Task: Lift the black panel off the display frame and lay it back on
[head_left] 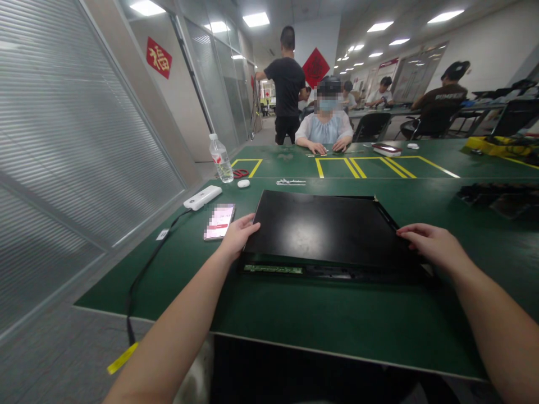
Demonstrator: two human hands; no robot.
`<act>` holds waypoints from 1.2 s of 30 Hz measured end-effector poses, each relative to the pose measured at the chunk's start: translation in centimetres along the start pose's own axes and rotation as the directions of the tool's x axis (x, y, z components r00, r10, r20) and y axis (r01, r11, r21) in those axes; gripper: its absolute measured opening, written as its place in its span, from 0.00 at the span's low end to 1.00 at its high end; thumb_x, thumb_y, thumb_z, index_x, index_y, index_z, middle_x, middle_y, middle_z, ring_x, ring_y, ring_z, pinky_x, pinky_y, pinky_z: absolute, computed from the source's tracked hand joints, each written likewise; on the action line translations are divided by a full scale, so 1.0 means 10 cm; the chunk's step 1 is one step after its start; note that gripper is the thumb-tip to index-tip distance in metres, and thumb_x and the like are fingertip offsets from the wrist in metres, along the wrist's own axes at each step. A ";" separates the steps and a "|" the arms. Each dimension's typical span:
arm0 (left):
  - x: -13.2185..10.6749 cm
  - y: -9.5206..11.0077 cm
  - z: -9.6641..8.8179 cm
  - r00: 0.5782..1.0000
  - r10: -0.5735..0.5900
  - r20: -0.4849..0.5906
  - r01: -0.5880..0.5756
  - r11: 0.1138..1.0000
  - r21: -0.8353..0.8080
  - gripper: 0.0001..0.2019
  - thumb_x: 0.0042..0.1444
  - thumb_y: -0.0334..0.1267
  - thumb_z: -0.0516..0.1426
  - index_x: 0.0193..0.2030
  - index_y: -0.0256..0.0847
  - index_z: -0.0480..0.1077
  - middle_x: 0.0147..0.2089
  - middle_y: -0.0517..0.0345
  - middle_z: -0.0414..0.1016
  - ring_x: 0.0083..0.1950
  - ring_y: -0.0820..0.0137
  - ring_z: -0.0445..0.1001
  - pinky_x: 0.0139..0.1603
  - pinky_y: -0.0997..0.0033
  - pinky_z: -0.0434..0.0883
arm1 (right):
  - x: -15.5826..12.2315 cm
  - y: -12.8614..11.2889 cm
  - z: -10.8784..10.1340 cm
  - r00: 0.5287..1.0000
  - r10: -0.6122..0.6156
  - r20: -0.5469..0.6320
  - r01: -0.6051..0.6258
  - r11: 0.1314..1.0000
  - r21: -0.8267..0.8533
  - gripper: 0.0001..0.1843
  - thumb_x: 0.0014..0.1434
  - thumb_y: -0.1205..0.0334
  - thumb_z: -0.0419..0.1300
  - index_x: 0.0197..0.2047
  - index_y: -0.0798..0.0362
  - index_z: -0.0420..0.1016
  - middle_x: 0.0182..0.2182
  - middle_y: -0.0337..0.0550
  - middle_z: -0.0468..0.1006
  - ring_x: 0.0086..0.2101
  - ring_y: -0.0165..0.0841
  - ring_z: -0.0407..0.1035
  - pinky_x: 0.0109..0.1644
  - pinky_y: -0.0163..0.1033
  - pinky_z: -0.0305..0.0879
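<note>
A large flat black panel [324,227] lies on the green table [320,320] in front of me, with a green circuit strip [273,269] showing along its near edge. My left hand [238,235] grips the panel's left edge, fingers curled over it. My right hand [433,245] holds the right edge, fingers laid on top and bent around the side.
Left of the panel lie a phone [219,221], a white power bank [202,197] with a black cable [143,275], a small white case [243,183] and a water bottle [221,159]. A seated person [325,126] works across the table. Dark parts [501,199] sit at right.
</note>
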State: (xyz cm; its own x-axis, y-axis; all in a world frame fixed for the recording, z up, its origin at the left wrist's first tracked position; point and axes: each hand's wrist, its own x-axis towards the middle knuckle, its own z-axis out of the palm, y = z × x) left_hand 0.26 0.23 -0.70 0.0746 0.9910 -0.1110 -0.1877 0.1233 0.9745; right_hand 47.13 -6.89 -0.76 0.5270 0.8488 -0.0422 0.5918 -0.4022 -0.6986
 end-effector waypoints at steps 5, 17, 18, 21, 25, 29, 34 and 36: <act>0.02 -0.02 -0.02 0.998 0.051 -0.022 -0.051 0.999 0.011 0.26 0.38 0.35 0.74 0.47 0.38 0.80 0.50 0.46 0.84 0.56 0.52 0.79 0.58 0.54 0.75 | -0.03 -0.03 0.00 1.000 0.016 -0.001 -0.016 1.000 -0.015 0.18 0.47 0.49 0.61 0.37 0.49 0.83 0.28 0.45 0.81 0.30 0.39 0.74 0.31 0.41 0.66; 0.05 -0.04 -0.05 0.977 0.155 -0.144 -0.110 0.953 0.282 0.19 0.33 0.30 0.73 0.37 0.38 0.80 0.69 0.41 0.67 0.68 0.46 0.69 0.72 0.51 0.61 | 0.02 0.03 0.01 1.000 -0.011 -0.011 0.010 0.999 -0.041 0.18 0.47 0.49 0.60 0.37 0.48 0.84 0.31 0.45 0.82 0.33 0.40 0.75 0.34 0.42 0.66; 0.05 -0.04 -0.05 0.978 0.157 -0.138 -0.110 0.947 0.302 0.19 0.34 0.30 0.73 0.37 0.38 0.80 0.70 0.41 0.66 0.68 0.46 0.69 0.72 0.51 0.61 | 0.02 0.03 0.01 1.000 -0.010 -0.013 0.009 0.999 -0.051 0.19 0.47 0.49 0.60 0.38 0.48 0.84 0.31 0.44 0.82 0.33 0.41 0.76 0.34 0.42 0.66; 0.05 -0.05 -0.04 0.980 0.153 -0.126 -0.101 0.933 0.344 0.17 0.35 0.30 0.72 0.35 0.38 0.79 0.71 0.40 0.64 0.67 0.46 0.70 0.72 0.51 0.61 | 0.03 0.04 0.01 1.000 -0.009 -0.007 0.009 0.999 -0.047 0.20 0.46 0.48 0.60 0.38 0.48 0.84 0.31 0.45 0.82 0.34 0.42 0.76 0.34 0.43 0.67; 0.08 -0.11 -0.07 0.985 0.144 -0.099 -0.098 0.924 0.369 0.15 0.34 0.29 0.71 0.33 0.37 0.79 0.70 0.38 0.64 0.66 0.46 0.71 0.71 0.54 0.62 | 0.03 0.04 0.01 1.000 0.005 0.004 -0.005 0.999 -0.034 0.21 0.46 0.48 0.60 0.39 0.48 0.84 0.32 0.45 0.83 0.35 0.42 0.76 0.33 0.42 0.67; 0.16 -0.19 -0.14 0.981 0.177 -0.079 -0.128 0.897 0.423 0.15 0.35 0.31 0.71 0.34 0.38 0.79 0.68 0.41 0.66 0.69 0.47 0.68 0.72 0.54 0.61 | 0.04 0.06 0.02 1.000 0.004 0.009 -0.004 1.000 -0.030 0.21 0.47 0.48 0.60 0.40 0.48 0.84 0.31 0.45 0.82 0.34 0.41 0.76 0.33 0.42 0.67; 0.21 -0.23 -0.18 0.977 0.214 -0.019 -0.157 0.770 0.618 0.15 0.43 0.34 0.68 0.41 0.37 0.80 0.67 0.41 0.68 0.69 0.48 0.67 0.72 0.52 0.61 | 0.02 0.05 0.01 1.000 0.020 0.007 -0.020 0.999 -0.038 0.21 0.47 0.49 0.60 0.41 0.49 0.84 0.31 0.45 0.82 0.34 0.40 0.75 0.33 0.41 0.66; 0.21 -0.23 -0.18 0.976 0.220 0.002 -0.161 0.710 0.685 0.16 0.46 0.35 0.66 0.44 0.36 0.80 0.68 0.40 0.67 0.70 0.49 0.67 0.71 0.53 0.62 | 0.01 0.03 0.00 1.000 0.020 0.009 -0.020 0.999 -0.042 0.21 0.48 0.49 0.60 0.41 0.49 0.84 0.30 0.45 0.82 0.33 0.40 0.74 0.33 0.41 0.66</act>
State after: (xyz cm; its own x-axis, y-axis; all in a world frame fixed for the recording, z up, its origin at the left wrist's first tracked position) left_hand -0.96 2.07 -3.54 0.0331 0.9938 0.1059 0.5258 -0.1075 0.8438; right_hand 47.35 -6.90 -0.99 0.5333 0.8436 -0.0631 0.6059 -0.4330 -0.6673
